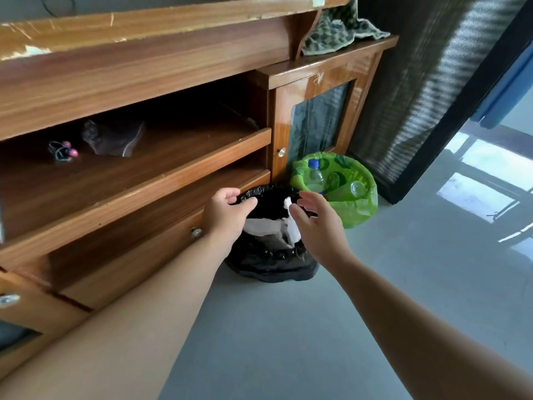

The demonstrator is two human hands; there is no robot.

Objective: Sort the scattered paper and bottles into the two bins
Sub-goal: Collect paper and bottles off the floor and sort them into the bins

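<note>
Cabinet: I see a long brown wooden cabinet [144, 90] with open shelves along the left; its glass-fronted door [317, 122] stands at the right end.
Floor: the smooth grey floor [317, 327] carries both bins, which stand against the cabinet's foot.
Black bin: the round bin lined with a black plastic bag [271, 264] sits nearest me, its rim just under the lowest shelf edge.
Green bin: the round bin lined with a green plastic bag [357, 209] stands just behind and to the right of the black one, touching it or nearly so, in front of the glass door.
Paper: crumpled white paper [268, 226] lies inside the black bin, part hidden by my hands.
Bottles: clear plastic bottles [315, 177] lie inside the green bin, one with a blue cap uppermost; I cannot count them surely.
Left grip: my left hand [227, 215] curls over the near-left rim of the black bin, fingertips on the bag's edge; whether it pinches the plastic I cannot tell.
Right grip: my right hand [317, 223] hangs above the right side of the black bin, fingers spread wide, holding nothing.
Shelf items: a dark crumpled cloth [114, 138] and a small hair tie with pink beads [63, 150] lie on the upper shelf.
</note>
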